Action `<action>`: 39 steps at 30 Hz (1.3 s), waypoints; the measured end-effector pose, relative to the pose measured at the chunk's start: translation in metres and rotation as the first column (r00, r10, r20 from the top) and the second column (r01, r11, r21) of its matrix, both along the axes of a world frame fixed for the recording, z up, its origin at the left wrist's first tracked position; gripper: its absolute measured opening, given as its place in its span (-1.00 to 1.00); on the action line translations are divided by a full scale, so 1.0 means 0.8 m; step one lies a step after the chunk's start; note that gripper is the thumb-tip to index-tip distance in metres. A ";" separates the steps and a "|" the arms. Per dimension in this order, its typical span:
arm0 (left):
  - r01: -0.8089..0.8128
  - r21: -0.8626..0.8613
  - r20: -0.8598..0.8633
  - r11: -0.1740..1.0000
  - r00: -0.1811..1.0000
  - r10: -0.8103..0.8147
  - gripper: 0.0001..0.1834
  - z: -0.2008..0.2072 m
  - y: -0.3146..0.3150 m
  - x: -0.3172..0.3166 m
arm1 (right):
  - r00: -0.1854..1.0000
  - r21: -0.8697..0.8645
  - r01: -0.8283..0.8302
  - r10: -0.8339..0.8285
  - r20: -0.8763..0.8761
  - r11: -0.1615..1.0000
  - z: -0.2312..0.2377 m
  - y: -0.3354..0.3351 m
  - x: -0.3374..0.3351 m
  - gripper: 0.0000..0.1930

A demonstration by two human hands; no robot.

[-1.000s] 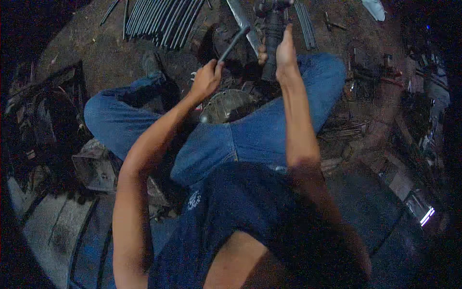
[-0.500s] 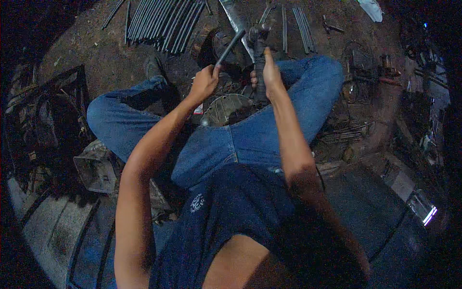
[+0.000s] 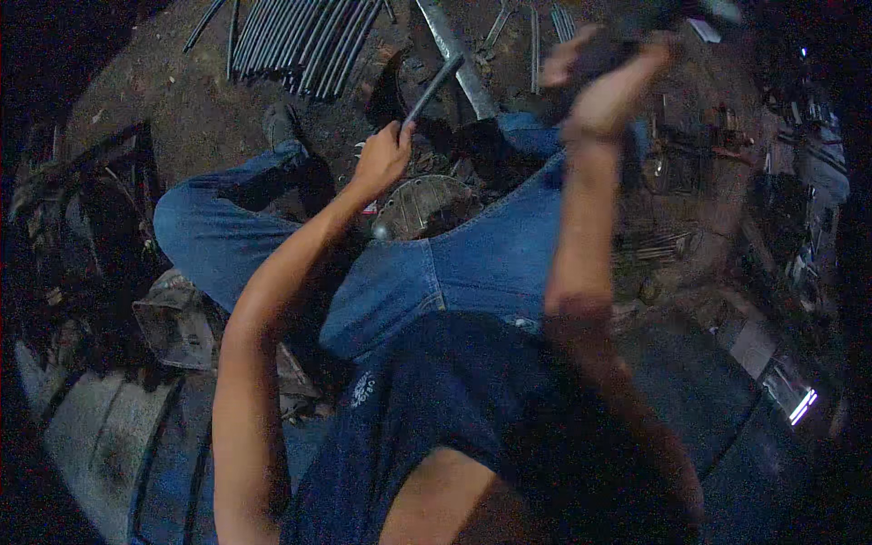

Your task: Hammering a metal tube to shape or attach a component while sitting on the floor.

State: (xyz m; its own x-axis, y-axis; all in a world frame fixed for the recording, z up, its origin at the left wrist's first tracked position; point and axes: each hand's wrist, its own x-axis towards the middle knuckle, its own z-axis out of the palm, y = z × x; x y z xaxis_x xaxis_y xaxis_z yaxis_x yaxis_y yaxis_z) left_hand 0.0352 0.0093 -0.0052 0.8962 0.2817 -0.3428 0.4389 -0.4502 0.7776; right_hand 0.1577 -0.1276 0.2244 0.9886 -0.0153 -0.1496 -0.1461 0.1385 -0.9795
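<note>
The left hand [image 3: 383, 156] is clenched around the lower end of a dark metal rod [image 3: 434, 88], which slants up and away from the fist toward the flat steel bar [image 3: 459, 64] lying on the dirt beyond. Half a second ago that fist sat in much the same spot over the lap, and the rod leaned the same way; little has changed on that side.

The right hand [image 3: 607, 80] is the one that has moved. Earlier it was low, close beside the left hand and almost meeting the rod's tip; now it is raised high and well apart from the left hand, forearm upright. Its fingers are wrapped around a dark object [image 3: 627, 27] (too blurred to tell what kind of tool it is).

Just below and to the right of the left fist, between the knees, a round ribbed metal part [image 3: 420, 205] rests against the blue jeans [image 3: 472, 263]. Beyond the left hand, a bundle of thin rods [image 3: 295, 36] lies on the ground.
</note>
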 end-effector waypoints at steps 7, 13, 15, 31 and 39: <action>0.015 0.009 -0.042 1.000 0.999 -0.014 -0.50 0.007 -0.001 -0.010 | 0.885 0.127 -0.220 0.252 -0.392 0.967 -0.182 -0.032 -0.023 -0.36; -0.013 -0.011 0.101 1.000 0.995 0.014 -0.54 -0.002 -0.004 -0.012 | 0.818 0.037 -0.214 0.199 -0.540 0.976 -0.167 -0.042 -0.045 -0.42; -0.028 0.019 0.138 0.999 0.990 0.025 -0.55 -0.003 -0.002 -0.012 | 0.775 0.058 -0.225 0.215 -0.595 0.973 -0.182 -0.036 -0.056 -0.44; -0.045 0.005 0.041 0.999 0.998 0.045 -0.59 0.009 0.002 -0.005 | 0.968 0.009 -0.049 0.046 0.246 0.999 0.047 -0.037 0.025 -0.33; -0.031 0.032 0.066 0.999 0.997 0.029 -0.60 0.010 0.002 0.005 | 0.827 -0.012 -0.298 0.253 -0.502 0.954 -0.111 0.013 -0.038 -0.30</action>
